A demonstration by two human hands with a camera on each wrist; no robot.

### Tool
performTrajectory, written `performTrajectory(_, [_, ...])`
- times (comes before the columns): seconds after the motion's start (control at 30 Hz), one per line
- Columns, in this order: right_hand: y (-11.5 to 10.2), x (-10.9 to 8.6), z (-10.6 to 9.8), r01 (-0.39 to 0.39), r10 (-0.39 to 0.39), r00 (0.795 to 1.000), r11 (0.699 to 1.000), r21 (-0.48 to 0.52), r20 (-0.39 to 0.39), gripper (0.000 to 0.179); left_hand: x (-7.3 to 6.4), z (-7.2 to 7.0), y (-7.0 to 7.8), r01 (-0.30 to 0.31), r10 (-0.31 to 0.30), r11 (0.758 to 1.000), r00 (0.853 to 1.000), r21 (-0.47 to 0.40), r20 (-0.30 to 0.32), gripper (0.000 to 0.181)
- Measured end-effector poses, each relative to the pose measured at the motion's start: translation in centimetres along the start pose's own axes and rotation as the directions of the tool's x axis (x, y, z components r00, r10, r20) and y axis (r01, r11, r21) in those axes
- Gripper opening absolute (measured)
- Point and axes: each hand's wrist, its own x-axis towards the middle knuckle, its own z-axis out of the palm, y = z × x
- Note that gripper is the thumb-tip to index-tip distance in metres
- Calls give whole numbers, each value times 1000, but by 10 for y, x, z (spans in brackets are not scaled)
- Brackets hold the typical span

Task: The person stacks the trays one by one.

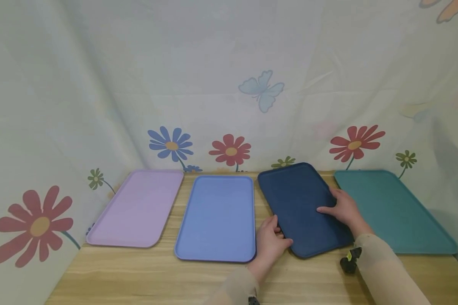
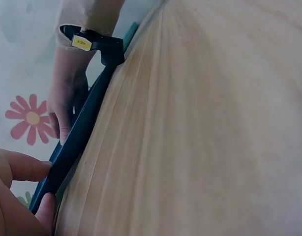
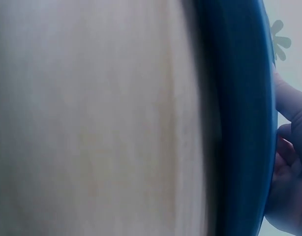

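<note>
A navy blue rectangular tray (image 1: 297, 203) lies third from the left, turned askew to the trays beside it. At its near left edge, my left hand (image 1: 269, 241) pinches the rim between thumb and fingers; the left wrist view shows a fingertip (image 2: 38, 169) on one side of that rim. My right hand (image 1: 345, 209) grips the opposite long edge, thumb on the tray's upper face and fingers over the side. In the right wrist view the navy rim (image 3: 244, 118) runs top to bottom close to the camera.
To the left are a light blue tray (image 1: 217, 220) and a lilac tray (image 1: 137, 209). A teal tray (image 1: 393, 212) lies on the right, close to my right hand. All sit on a wooden table (image 1: 156, 279), with a flower-printed curtain (image 1: 198, 76) behind.
</note>
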Motion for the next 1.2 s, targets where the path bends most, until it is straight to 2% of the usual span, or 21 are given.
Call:
performTrajectory(0.23, [-3, -2, -3, -26, 27, 999, 1000, 17, -36, 101, 0, 1, 1, 19, -20, 997, 1000, -74, -17, 80])
performTrajectory(0.4, [-8, -4, -6, -40, 41, 997, 999, 25, -72, 103, 1, 3, 2, 3, -7, 998, 997, -64, -76, 75])
performTrajectory(0.57, [-15, -5, -7, -65, 69, 992, 997, 40, -104, 104, 4, 0, 9, -4, -8, 992, 995, -125, -98, 73])
performTrajectory(0.67, [-21, -6, -9, -84, 88, 991, 995, 46, -103, 106, 6, -4, 13, 1, -20, 985, 994, -171, -105, 73])
performTrajectory(0.9, [-34, -11, -13, -92, 98, 990, 993, 73, -97, 102, 11, -15, 18, -44, 14, 984, 986, -175, -166, 74])
performTrajectory(1.2, [-43, -13, -15, -71, 85, 988, 992, 108, -127, 94, 13, -34, 18, -24, -7, 981, 987, -191, -162, 74])
